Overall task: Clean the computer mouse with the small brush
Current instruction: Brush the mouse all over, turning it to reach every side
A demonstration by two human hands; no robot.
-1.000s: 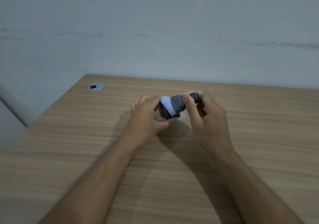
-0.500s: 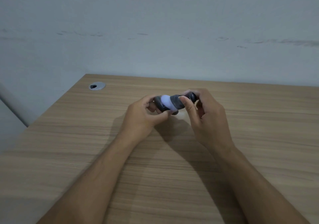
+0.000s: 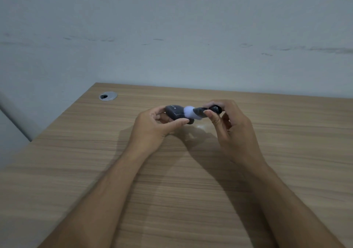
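Observation:
A dark grey computer mouse [image 3: 174, 111] is held above the wooden desk [image 3: 191, 181] by my left hand [image 3: 152, 127], thumb under its near side, fingers behind it. My right hand [image 3: 232, 129] pinches a small brush [image 3: 198, 111] with a black handle, dark ferrule and white bristle tip. The white bristles touch the right end of the mouse. The brush lies nearly level, pointing left. Much of the mouse's underside is hidden by my fingers.
A round metal cable grommet [image 3: 108, 96] sits in the desk's far left corner. A pale grey wall [image 3: 172, 37] rises right behind the desk's back edge. The desk's left edge runs diagonally toward me.
My left hand has turned the mouse and drawn it leftward, so more of its top shows. The brush tip has swung from down-left to level, now at the mouse's right end.

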